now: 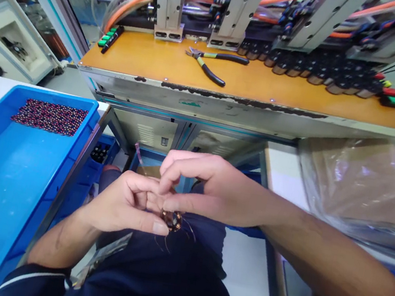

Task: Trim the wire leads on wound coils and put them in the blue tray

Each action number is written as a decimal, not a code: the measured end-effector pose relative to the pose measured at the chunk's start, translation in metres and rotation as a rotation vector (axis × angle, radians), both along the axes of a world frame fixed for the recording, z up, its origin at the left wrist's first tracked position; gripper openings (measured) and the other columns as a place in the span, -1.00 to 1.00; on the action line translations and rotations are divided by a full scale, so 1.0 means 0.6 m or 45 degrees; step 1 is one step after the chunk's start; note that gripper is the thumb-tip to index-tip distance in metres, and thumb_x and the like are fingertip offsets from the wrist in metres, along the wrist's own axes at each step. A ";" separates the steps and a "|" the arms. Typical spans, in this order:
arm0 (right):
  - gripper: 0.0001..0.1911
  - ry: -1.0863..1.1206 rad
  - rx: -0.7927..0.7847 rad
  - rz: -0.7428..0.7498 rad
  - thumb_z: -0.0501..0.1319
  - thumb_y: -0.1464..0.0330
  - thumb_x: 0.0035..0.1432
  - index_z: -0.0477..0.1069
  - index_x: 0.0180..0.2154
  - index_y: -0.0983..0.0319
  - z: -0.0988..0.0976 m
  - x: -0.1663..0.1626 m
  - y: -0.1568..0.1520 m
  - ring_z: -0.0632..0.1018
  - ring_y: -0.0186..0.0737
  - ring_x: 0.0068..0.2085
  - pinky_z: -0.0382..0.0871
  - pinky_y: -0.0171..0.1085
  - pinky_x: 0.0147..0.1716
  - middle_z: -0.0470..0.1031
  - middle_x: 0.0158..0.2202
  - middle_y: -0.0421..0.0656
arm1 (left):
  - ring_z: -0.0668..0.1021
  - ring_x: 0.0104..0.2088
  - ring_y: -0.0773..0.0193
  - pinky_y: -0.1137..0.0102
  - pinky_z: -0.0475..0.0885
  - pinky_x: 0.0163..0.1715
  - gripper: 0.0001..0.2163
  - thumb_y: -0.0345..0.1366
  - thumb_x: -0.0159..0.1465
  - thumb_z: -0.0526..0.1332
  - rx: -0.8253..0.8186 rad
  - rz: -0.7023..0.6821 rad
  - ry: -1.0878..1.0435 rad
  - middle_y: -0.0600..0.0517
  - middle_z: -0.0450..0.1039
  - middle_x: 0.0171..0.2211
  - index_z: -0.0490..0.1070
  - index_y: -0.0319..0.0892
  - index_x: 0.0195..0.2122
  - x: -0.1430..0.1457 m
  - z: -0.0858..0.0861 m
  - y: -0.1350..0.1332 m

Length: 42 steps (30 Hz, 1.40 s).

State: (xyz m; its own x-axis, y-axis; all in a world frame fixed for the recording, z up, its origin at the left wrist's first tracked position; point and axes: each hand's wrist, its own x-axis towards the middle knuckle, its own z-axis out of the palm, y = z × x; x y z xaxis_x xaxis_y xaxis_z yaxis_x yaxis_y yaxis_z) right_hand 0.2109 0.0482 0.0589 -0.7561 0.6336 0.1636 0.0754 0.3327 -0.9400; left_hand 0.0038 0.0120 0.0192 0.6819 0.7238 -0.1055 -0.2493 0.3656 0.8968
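Above my lap, my left hand (123, 206) is closed, its thumb and fingers pinching a small round copper-wound coil (171, 219) with thin loose wire ends trailing below it. My right hand (206, 185) meets it from the right, fingers curled and pinched together at the top of the same coil. Both hands touch each other over my dark blue trousers.
A blue bin (7, 176) at the left holds a patch of several small dark coils (51, 117). Ahead is an orange-topped machine bench (151, 62) with cutting pliers (211, 64) on it. A clear plastic bag over brown cardboard (361, 185) lies at the right.
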 end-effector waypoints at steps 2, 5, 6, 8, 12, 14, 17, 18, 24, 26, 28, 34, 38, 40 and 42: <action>-0.90 0.026 0.011 -0.048 0.30 0.45 0.19 0.47 -0.40 0.31 -0.002 -0.010 -0.003 0.45 -0.45 -0.33 0.33 -0.42 -0.29 0.42 -0.36 -0.22 | 0.59 -0.46 0.41 0.56 0.51 -0.39 -0.76 -0.49 0.05 0.45 -0.003 0.032 -0.002 0.04 0.59 -0.44 0.63 -0.21 -0.22 -0.002 -0.003 -0.002; -0.84 0.011 0.009 -0.241 0.27 0.43 0.22 0.43 -0.43 0.30 -0.004 -0.009 -0.016 0.43 -0.46 -0.36 0.29 -0.44 -0.35 0.42 -0.40 -0.24 | 0.63 -0.37 0.37 0.52 0.55 -0.31 -0.69 -0.52 0.02 0.46 0.057 0.188 -0.042 0.00 0.62 -0.28 0.63 -0.15 -0.19 -0.008 -0.008 -0.006; -0.83 -0.014 -0.022 -0.298 0.26 0.42 0.22 0.42 -0.44 0.29 -0.004 -0.006 -0.022 0.42 -0.46 -0.37 0.28 -0.44 -0.37 0.41 -0.40 -0.24 | 0.64 -0.34 0.36 0.52 0.56 -0.29 -0.67 -0.53 0.01 0.47 0.092 0.242 -0.053 -0.02 0.61 -0.23 0.63 -0.14 -0.19 -0.010 -0.010 -0.007; -0.82 -0.083 -0.130 -0.361 0.25 0.38 0.22 0.42 -0.44 0.28 -0.002 0.000 -0.032 0.40 -0.45 -0.39 0.26 -0.43 -0.41 0.41 -0.41 -0.24 | 0.64 -0.31 0.37 0.53 0.56 -0.26 -0.66 -0.54 -0.01 0.47 0.172 0.322 -0.084 -0.02 0.59 -0.17 0.64 -0.13 -0.19 -0.012 -0.013 -0.007; -0.84 -0.171 -0.400 -0.362 0.29 0.33 0.16 0.44 -0.43 0.26 0.011 0.001 -0.044 0.33 -0.46 -0.48 0.18 -0.43 -0.52 0.39 -0.49 -0.28 | 0.62 -0.34 0.41 0.57 0.55 -0.30 -0.65 -0.56 0.00 0.46 0.305 0.341 -0.139 -0.01 0.57 -0.18 0.64 -0.12 -0.19 -0.009 -0.016 -0.005; -0.87 -0.217 -0.478 -0.354 0.30 0.34 0.13 0.46 -0.42 0.26 0.018 -0.002 -0.045 0.30 -0.48 -0.53 0.13 -0.44 -0.57 0.36 -0.54 -0.31 | 0.61 -0.35 0.43 0.58 0.54 -0.31 -0.65 -0.58 0.00 0.45 0.325 0.329 -0.125 -0.02 0.56 -0.18 0.64 -0.12 -0.18 -0.006 -0.016 -0.003; -0.86 -0.295 -0.452 -0.325 0.25 0.36 0.17 0.47 -0.42 0.26 0.024 -0.004 -0.043 0.26 -0.49 -0.56 0.08 -0.44 -0.61 0.32 -0.59 -0.32 | 0.59 -0.36 0.43 0.56 0.54 -0.31 -0.65 -0.58 0.00 0.45 0.320 0.313 -0.101 -0.02 0.56 -0.19 0.64 -0.13 -0.19 -0.004 -0.015 -0.002; -0.84 -0.311 -0.414 -0.313 0.23 0.36 0.19 0.46 -0.43 0.26 0.025 -0.003 -0.043 0.26 -0.49 -0.56 0.08 -0.44 -0.61 0.32 -0.60 -0.32 | 0.59 -0.36 0.43 0.55 0.54 -0.32 -0.66 -0.58 0.00 0.45 0.306 0.307 -0.100 -0.03 0.56 -0.20 0.64 -0.13 -0.19 -0.004 -0.015 -0.002; -0.79 -0.348 -0.193 -0.282 0.17 0.38 0.24 0.44 -0.45 0.25 0.025 0.003 -0.048 0.32 -0.47 -0.52 0.16 -0.44 -0.55 0.39 -0.54 -0.29 | 0.60 -0.35 0.37 0.53 0.54 -0.32 -0.64 -0.49 -0.03 0.50 0.228 0.294 -0.124 -0.05 0.56 -0.20 0.64 -0.13 -0.17 -0.004 -0.022 -0.005; -0.79 -0.322 -0.157 -0.261 0.16 0.41 0.25 0.43 -0.45 0.25 0.024 0.003 -0.050 0.33 -0.47 -0.50 0.17 -0.44 -0.53 0.39 -0.52 -0.29 | 0.59 -0.35 0.38 0.54 0.54 -0.33 -0.61 -0.48 -0.06 0.52 0.243 0.271 -0.140 -0.05 0.55 -0.21 0.64 -0.13 -0.17 -0.003 -0.025 -0.004; -0.79 -0.283 -0.145 -0.241 0.15 0.43 0.25 0.42 -0.45 0.26 0.024 0.004 -0.052 0.34 -0.48 -0.49 0.19 -0.45 -0.51 0.40 -0.51 -0.29 | 0.59 -0.35 0.39 0.54 0.54 -0.33 -0.60 -0.46 -0.08 0.53 0.228 0.228 -0.176 -0.02 0.52 -0.21 0.65 -0.11 -0.17 -0.002 -0.028 -0.003; -0.81 -0.188 -0.193 -0.221 0.18 0.42 0.26 0.42 -0.44 0.26 0.022 0.008 -0.057 0.34 -0.53 -0.50 0.17 -0.50 -0.54 0.39 -0.50 -0.32 | 0.54 -0.39 0.45 0.59 0.50 -0.39 -0.55 -0.45 -0.16 0.57 0.230 0.195 -0.231 0.01 0.46 -0.24 0.65 -0.09 -0.19 0.002 -0.028 0.001; -0.80 -0.177 -0.210 -0.233 0.20 0.41 0.25 0.44 -0.44 0.27 0.022 0.007 -0.062 0.34 -0.52 -0.51 0.15 -0.49 -0.56 0.39 -0.49 -0.30 | 0.51 -0.42 0.48 0.62 0.49 -0.41 -0.53 -0.40 -0.19 0.58 0.299 0.209 -0.233 0.02 0.45 -0.26 0.65 -0.10 -0.19 0.005 -0.027 0.002; -0.80 -0.181 -0.230 -0.227 0.19 0.42 0.25 0.43 -0.44 0.26 0.022 0.006 -0.065 0.33 -0.51 -0.53 0.15 -0.48 -0.57 0.39 -0.52 -0.30 | 0.51 -0.43 0.47 0.60 0.49 -0.42 -0.53 -0.37 -0.19 0.58 0.313 0.212 -0.219 0.02 0.44 -0.25 0.65 -0.09 -0.18 0.005 -0.027 0.001; -0.79 -0.199 -0.218 -0.228 0.18 0.41 0.27 0.42 -0.44 0.26 0.022 0.006 -0.067 0.34 -0.50 -0.53 0.16 -0.48 -0.57 0.38 -0.54 -0.31 | 0.52 -0.42 0.45 0.58 0.50 -0.42 -0.54 -0.36 -0.19 0.58 0.330 0.227 -0.206 0.01 0.44 -0.25 0.65 -0.09 -0.19 0.005 -0.027 0.000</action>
